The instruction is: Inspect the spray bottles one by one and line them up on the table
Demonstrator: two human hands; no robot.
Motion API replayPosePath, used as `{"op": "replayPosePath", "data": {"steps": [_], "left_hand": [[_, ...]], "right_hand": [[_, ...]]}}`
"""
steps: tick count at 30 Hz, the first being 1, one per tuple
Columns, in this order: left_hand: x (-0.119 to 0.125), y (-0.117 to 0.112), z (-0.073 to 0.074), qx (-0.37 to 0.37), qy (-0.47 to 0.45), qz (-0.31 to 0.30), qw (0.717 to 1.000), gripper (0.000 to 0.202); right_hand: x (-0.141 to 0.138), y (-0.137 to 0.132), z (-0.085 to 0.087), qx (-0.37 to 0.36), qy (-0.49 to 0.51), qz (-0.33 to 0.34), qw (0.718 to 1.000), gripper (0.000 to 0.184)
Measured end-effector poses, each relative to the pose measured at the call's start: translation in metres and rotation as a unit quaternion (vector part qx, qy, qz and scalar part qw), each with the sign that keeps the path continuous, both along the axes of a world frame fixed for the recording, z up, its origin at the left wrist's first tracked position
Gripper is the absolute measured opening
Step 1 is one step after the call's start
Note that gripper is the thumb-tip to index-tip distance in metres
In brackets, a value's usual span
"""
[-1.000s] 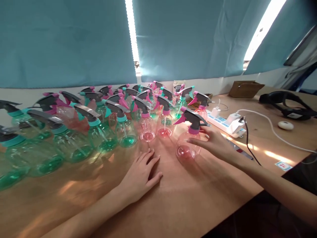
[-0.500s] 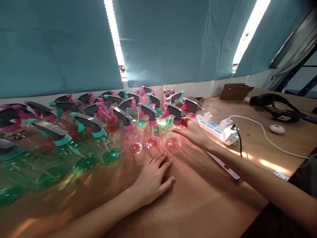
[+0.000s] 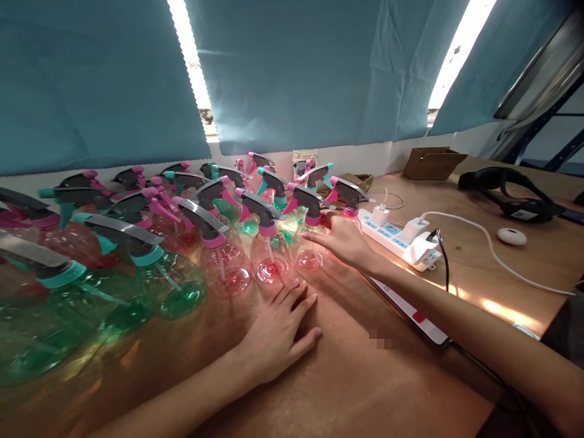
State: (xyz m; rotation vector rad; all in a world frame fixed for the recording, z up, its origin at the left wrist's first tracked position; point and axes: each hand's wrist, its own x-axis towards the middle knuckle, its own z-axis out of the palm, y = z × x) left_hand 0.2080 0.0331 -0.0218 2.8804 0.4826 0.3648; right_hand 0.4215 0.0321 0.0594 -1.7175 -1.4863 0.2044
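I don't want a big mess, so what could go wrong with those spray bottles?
The right hand is at a pink spray bottle standing close among others, so it might bump a neighbour. The left hand lies with its fingertips by the base of the next pink bottle and could nudge it. A white power strip with plugs sits near the right hand; if a bottle tipped that way and leaked, it might get wet.
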Motion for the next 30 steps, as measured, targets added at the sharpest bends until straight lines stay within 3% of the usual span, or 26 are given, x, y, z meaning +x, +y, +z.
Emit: {"op": "replayPosePath", "data": {"steps": [5,11,14,18,22,27,30], "left_hand": [[0.003,0.002,-0.001,0.001,-0.008,-0.001,1.0,0.051],[0.0,0.003,-0.002,0.013,-0.007,-0.003,1.0,0.051],[0.0,0.004,-0.002,0.021,-0.005,-0.003,1.0,0.051],[0.0,0.006,-0.004,0.029,-0.011,-0.001,1.0,0.049],[0.004,0.006,-0.004,0.035,-0.017,0.001,0.999,0.047],[0.014,0.001,0.0,0.019,-0.02,-0.006,1.0,0.041],[0.018,-0.001,0.004,0.003,-0.024,-0.014,1.0,0.039]], "right_hand": [[0.002,0.005,-0.005,0.007,0.005,0.02,1.0,0.038],[0.012,-0.022,-0.003,0.003,0.026,0.063,0.998,0.061],[0.023,-0.045,0.006,0.001,0.098,0.064,0.993,0.045],[0.046,-0.062,0.014,0.008,0.057,-0.038,0.998,0.022],[0.068,-0.055,0.014,0.013,0.034,-0.134,0.99,0.03],[0.073,-0.03,0.008,0.015,0.046,-0.112,0.993,0.055],[0.073,-0.015,0.003,0.031,0.058,-0.094,0.993,0.057]]}}
